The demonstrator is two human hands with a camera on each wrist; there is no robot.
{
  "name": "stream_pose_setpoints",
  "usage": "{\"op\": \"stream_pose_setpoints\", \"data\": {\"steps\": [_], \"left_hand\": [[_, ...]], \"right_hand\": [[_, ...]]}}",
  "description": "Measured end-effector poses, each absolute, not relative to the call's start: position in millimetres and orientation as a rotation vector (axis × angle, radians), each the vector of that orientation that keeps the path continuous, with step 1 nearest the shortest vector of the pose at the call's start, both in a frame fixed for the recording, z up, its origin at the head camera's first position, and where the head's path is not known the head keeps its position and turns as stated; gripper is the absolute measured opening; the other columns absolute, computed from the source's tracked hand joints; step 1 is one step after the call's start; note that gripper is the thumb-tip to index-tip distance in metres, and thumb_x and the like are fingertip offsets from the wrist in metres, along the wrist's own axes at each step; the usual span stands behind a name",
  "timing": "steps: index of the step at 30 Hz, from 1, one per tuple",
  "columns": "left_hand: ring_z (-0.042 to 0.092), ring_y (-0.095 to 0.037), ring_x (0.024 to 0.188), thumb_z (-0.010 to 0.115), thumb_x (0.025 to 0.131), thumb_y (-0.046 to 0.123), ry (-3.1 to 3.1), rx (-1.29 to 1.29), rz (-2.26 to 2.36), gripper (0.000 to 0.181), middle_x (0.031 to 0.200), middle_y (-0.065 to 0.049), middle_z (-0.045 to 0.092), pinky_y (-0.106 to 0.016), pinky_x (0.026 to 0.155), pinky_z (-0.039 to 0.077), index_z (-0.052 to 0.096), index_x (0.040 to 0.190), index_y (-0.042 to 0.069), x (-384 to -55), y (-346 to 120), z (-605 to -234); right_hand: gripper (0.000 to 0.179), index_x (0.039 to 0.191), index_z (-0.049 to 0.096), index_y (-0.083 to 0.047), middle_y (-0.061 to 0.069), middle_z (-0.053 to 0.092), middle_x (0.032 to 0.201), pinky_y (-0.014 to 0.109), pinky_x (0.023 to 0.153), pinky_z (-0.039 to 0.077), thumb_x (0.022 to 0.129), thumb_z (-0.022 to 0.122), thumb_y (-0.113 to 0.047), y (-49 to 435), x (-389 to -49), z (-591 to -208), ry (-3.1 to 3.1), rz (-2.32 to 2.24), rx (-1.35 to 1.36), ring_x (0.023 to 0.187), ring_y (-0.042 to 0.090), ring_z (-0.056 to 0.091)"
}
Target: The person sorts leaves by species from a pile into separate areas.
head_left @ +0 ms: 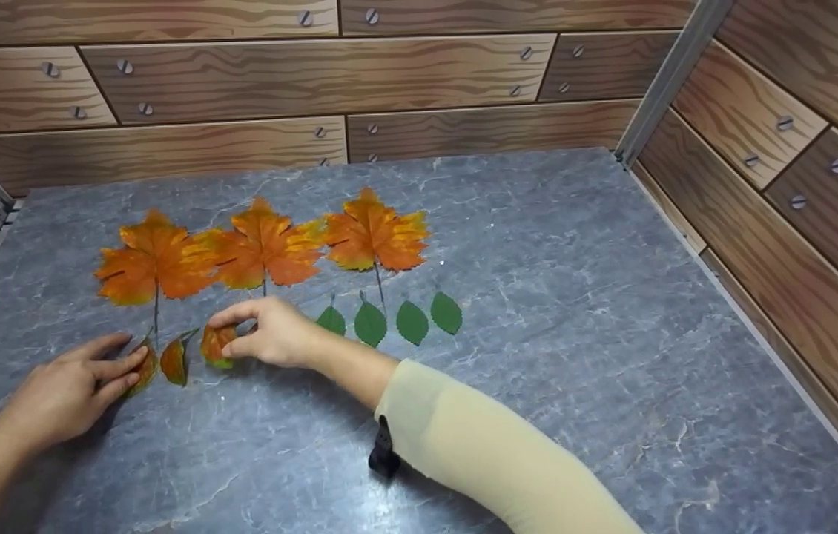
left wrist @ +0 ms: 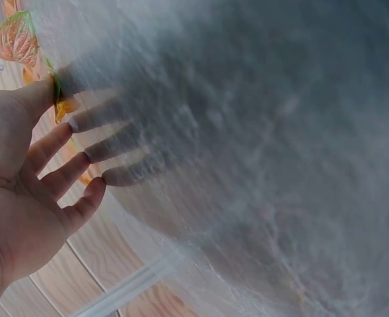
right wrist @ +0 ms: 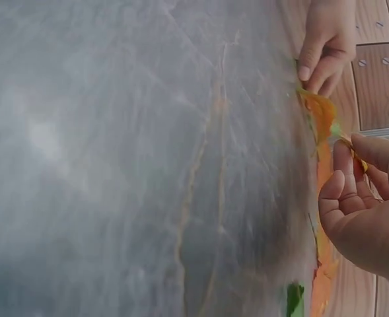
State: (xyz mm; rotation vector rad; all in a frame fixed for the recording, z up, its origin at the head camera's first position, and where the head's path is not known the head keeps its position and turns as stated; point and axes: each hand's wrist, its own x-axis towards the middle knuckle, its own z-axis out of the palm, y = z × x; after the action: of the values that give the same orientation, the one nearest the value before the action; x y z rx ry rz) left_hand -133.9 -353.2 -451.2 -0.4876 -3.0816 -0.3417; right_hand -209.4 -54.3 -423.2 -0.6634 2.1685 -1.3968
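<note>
At the left, my left hand (head_left: pixel 67 393) has its thumb and fingertips on a small orange-brown leaf (head_left: pixel 143 374), pinching it at the tabletop. My right hand (head_left: pixel 274 334) pinches another small orange leaf (head_left: pixel 217 343), green at its lower edge, between thumb and fingers. Between the hands lies a curled small orange leaf (head_left: pixel 175 362) with a green rim. In the right wrist view, the right hand (right wrist: pixel 366 198) holds its leaf edge-on beside that curled leaf (right wrist: pixel 321 112). The left wrist view shows the left hand's (left wrist: pixel 42 158) other fingers spread.
Three large orange maple leaves, left (head_left: pixel 156 259), middle (head_left: pixel 262 248) and right (head_left: pixel 374 233), lie in a row behind the hands. Several green leaves (head_left: pixel 412 322) line up right of the right hand. Wood-patterned walls (head_left: pixel 315 74) border the grey marbled tabletop (head_left: pixel 575 297).
</note>
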Motion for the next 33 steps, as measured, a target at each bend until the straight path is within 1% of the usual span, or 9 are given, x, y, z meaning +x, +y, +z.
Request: {"op": "stream_pose_setpoints", "data": {"steps": [5, 9, 13, 15, 19, 22, 26, 30, 33], "left_hand": [[0.060, -0.060, 0.117, 0.075, 0.100, 0.019, -3.087, -0.491, -0.343, 0.039, 0.144, -0.032, 0.056, -0.075, 0.086, 0.049, 0.072, 0.137, 0.007, -133.4, -349.9, -451.8], [0.059, -0.060, 0.118, 0.075, 0.100, 0.020, -3.094, -0.496, -0.342, 0.039, 0.144, -0.033, 0.056, -0.075, 0.087, 0.049, 0.072, 0.137, 0.006, -133.5, -347.9, -450.0], [0.059, -0.060, 0.119, 0.074, 0.101, 0.021, -3.100, -0.493, -0.352, 0.039, 0.145, -0.033, 0.055, -0.076, 0.088, 0.049, 0.071, 0.138, 0.007, -134.0, -346.7, -449.1], [0.058, -0.061, 0.120, 0.074, 0.101, 0.021, -3.110, -0.487, -0.363, 0.040, 0.146, -0.033, 0.055, -0.076, 0.088, 0.048, 0.071, 0.138, 0.007, -134.3, -346.9, -449.0], [0.057, -0.061, 0.122, 0.073, 0.101, 0.020, -3.126, -0.482, -0.412, 0.040, 0.147, -0.034, 0.053, -0.076, 0.091, 0.047, 0.070, 0.139, 0.006, -135.0, -347.9, -447.9], [0.056, -0.061, 0.123, 0.073, 0.102, 0.020, -3.132, -0.488, -0.463, 0.041, 0.148, -0.034, 0.053, -0.075, 0.094, 0.046, 0.069, 0.140, 0.005, -136.8, -347.6, -445.6], [0.052, -0.063, 0.127, 0.069, 0.106, 0.025, -3.133, -0.462, -0.548, 0.042, 0.149, -0.035, 0.052, -0.076, 0.098, 0.044, 0.067, 0.142, 0.004, -141.9, -346.0, -440.8], [0.048, -0.066, 0.128, 0.064, 0.109, 0.028, -3.093, -0.420, -0.620, 0.044, 0.148, -0.039, 0.050, -0.079, 0.099, 0.040, 0.066, 0.144, 0.002, -145.3, -344.8, -435.3], [0.049, -0.067, 0.127, 0.063, 0.110, 0.028, -3.042, -0.397, -0.615, 0.044, 0.147, -0.040, 0.050, -0.080, 0.097, 0.040, 0.064, 0.145, 0.001, -143.3, -341.1, -429.6]], "right_hand": [[0.040, 0.134, 0.075, -0.017, -0.012, 0.071, 0.125, 0.022, 0.060, 0.050, 0.095, 0.082, -0.010, -55.6, -209.7, -426.1, 2.163, -1.364, -0.618, 0.079, 0.006, 0.060], [0.041, 0.136, 0.074, -0.015, -0.008, 0.071, 0.125, 0.022, 0.065, 0.054, 0.096, 0.081, -0.009, -54.8, -211.8, -429.0, 2.143, -1.365, -0.623, 0.094, 0.004, 0.065], [0.043, 0.138, 0.073, -0.014, -0.006, 0.071, 0.121, 0.021, 0.073, 0.056, 0.096, 0.081, -0.009, -53.3, -213.4, -430.2, 2.160, -1.353, -0.663, 0.107, 0.005, 0.065], [0.045, 0.140, 0.072, -0.014, -0.005, 0.072, 0.121, 0.020, 0.076, 0.055, 0.096, 0.081, -0.009, -51.6, -213.2, -429.5, 2.168, -1.346, -0.681, 0.109, 0.006, 0.064], [0.048, 0.143, 0.069, -0.015, -0.001, 0.072, 0.122, 0.020, 0.077, 0.055, 0.097, 0.080, -0.010, -42.3, -209.9, -423.2, 2.186, -1.331, -0.695, 0.107, 0.006, 0.065], [0.050, 0.146, 0.067, -0.016, 0.004, 0.071, 0.129, 0.021, 0.078, 0.057, 0.098, 0.079, -0.011, -27.8, -205.5, -412.7, 2.208, -1.329, -0.711, 0.104, 0.008, 0.068], [0.052, 0.149, 0.064, -0.019, 0.009, 0.068, 0.137, 0.022, 0.083, 0.058, 0.099, 0.078, -0.014, 0.8, -201.6, -393.2, 2.264, -1.330, -0.770, 0.108, 0.013, 0.070], [0.054, 0.150, 0.063, -0.018, 0.008, 0.068, 0.136, 0.024, 0.088, 0.058, 0.099, 0.078, -0.015, 38.1, -200.1, -376.9, 2.356, -1.316, -0.830, 0.113, 0.015, 0.069], [0.053, 0.149, 0.063, -0.012, 0.008, 0.068, 0.134, 0.029, 0.094, 0.058, 0.098, 0.078, -0.014, 71.7, -200.6, -370.9, 2.456, -1.319, -0.890, 0.114, 0.021, 0.069]]}}
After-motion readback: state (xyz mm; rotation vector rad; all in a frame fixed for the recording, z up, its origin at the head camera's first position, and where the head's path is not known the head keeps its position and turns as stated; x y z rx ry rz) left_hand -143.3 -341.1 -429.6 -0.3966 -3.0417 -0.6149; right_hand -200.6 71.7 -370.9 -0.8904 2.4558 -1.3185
